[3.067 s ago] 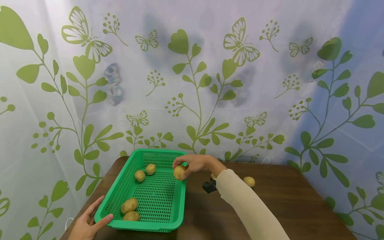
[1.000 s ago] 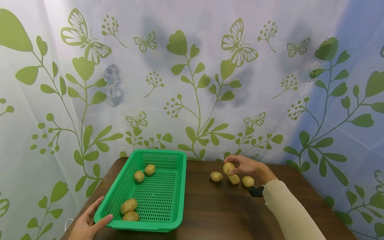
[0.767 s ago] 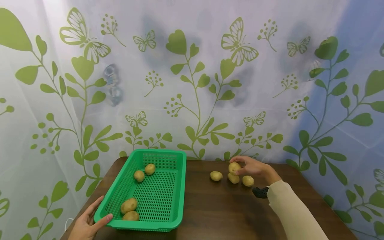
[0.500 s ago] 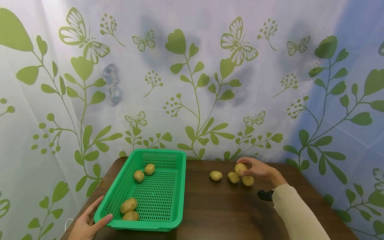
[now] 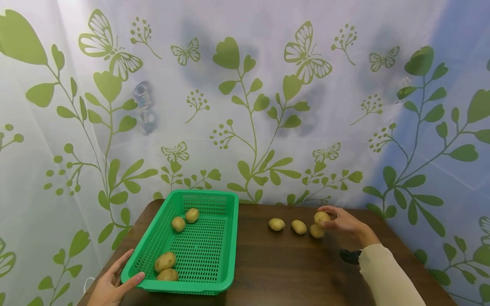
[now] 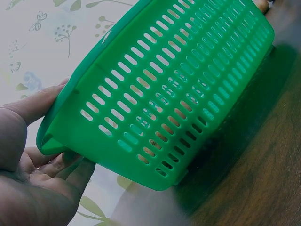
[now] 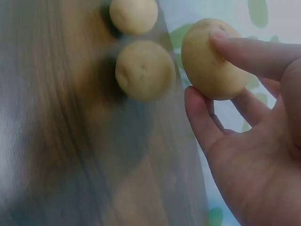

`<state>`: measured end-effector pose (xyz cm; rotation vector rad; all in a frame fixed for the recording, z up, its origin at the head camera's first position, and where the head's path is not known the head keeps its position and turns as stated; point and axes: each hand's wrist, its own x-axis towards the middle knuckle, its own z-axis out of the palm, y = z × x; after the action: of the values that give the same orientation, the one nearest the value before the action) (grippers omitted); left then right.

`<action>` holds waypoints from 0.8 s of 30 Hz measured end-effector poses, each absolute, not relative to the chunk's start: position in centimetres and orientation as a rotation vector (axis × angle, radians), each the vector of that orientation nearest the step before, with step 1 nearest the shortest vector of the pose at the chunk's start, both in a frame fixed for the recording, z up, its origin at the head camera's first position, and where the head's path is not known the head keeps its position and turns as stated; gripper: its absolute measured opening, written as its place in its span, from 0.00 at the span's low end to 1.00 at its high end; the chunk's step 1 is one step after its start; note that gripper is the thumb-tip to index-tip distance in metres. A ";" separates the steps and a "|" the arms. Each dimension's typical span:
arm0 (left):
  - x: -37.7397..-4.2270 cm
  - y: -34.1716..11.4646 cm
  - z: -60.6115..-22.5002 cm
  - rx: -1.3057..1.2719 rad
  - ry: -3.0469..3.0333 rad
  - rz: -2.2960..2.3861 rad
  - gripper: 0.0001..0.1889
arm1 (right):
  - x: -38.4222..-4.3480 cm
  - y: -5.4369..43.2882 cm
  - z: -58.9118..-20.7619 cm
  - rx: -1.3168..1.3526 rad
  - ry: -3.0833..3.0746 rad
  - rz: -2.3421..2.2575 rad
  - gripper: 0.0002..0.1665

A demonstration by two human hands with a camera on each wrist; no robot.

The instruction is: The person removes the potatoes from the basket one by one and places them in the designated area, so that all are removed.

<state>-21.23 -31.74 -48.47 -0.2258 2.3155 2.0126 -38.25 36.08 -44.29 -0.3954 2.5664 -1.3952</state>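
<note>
My right hand pinches a potato between thumb and fingertips, raised off the wood. In the right wrist view, the thumb lies on one side of this potato and the fingers on the other. Just below it, a second potato rests on the table. Farther left lie two more, an oval potato and another potato. My left hand grips the near-left corner of a green perforated basket, thumb over the rim and fingers beneath, as the left wrist view confirms.
Inside the basket, two potatoes sit toward the back left and two potatoes near the front left. The dark wooden table ends at a curtain printed with leaves and butterflies. A black device sits at my right wrist.
My right hand has carried the potato from the basket's right edge rightward, past the row of potatoes, to the row's right end. My left hand and the basket have stayed put.
</note>
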 end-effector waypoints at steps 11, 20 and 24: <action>-21.2 -31.4 -48.4 -0.210 2.267 2.085 0.48 | -37.4 38.8 -46.6 -0.317 2.530 -1.545 0.39; -21.1 -31.2 -48.3 -0.200 2.272 2.104 0.47 | -37.2 40.1 -48.4 -0.189 2.467 -1.671 0.39; -21.1 -31.2 -48.3 -0.184 2.285 2.097 0.47 | -37.0 40.5 -49.0 -0.198 2.440 -1.668 0.39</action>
<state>-21.09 -31.18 -48.30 -0.1840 2.2853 2.0972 -36.98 40.49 -49.05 -0.1985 2.4405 -1.6679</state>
